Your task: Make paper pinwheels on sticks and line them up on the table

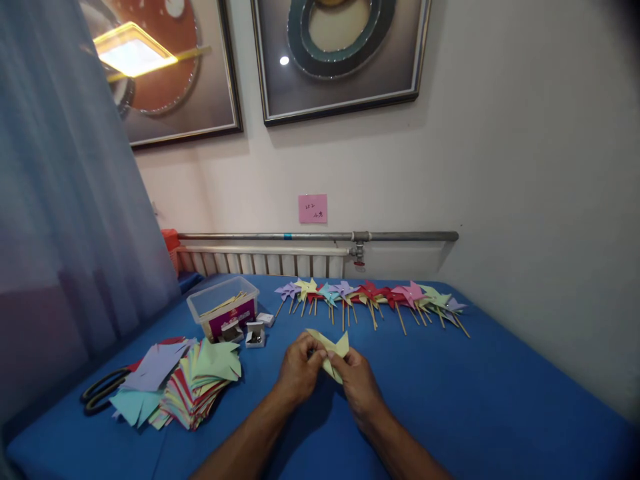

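Observation:
Between my two hands, just above the blue cloth, is a pale yellow paper pinwheel (342,345) with its corners folded in. My left hand (300,365) is closed on its left side, thumb and fingertips pinched near the middle. My right hand (357,381) grips the lower right side, thumb on top of the paper. The fingertips hide the pinwheel's centre, so I cannot see whether a pin is there. Beyond my hands lies a row of finished pinwheels (369,291) on thin sticks, in several colours.
To the left, cut paper sheets (200,373) lie piled beside black-handled scissors (103,390). A clear plastic box (200,301) holds wooden sticks. Small white boxes (255,335) stand in front of it, one open with metal pins. Behind the blue-covered table (450,400) are a radiator and pipe (320,236).

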A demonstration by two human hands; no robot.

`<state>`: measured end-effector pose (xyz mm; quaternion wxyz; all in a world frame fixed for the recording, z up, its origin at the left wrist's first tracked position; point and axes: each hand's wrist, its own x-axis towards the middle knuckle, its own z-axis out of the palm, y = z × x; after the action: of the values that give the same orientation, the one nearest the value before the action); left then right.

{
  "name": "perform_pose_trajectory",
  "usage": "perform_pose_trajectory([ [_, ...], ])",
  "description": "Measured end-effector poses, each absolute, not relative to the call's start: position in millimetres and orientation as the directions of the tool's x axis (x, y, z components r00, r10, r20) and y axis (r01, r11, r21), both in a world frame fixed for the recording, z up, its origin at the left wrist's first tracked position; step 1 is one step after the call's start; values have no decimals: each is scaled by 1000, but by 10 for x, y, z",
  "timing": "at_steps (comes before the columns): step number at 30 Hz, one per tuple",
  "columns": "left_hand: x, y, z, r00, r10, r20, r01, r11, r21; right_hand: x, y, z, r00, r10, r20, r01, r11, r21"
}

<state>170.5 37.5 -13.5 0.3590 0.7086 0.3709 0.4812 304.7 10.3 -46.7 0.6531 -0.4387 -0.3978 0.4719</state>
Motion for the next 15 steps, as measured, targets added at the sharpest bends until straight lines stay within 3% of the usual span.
perform_pose_trajectory([
  [15, 1703, 365, -160, 231, 906, 354, 261, -408, 875, 3074, 90, -386, 200, 976, 83, -260, 134, -956],
])
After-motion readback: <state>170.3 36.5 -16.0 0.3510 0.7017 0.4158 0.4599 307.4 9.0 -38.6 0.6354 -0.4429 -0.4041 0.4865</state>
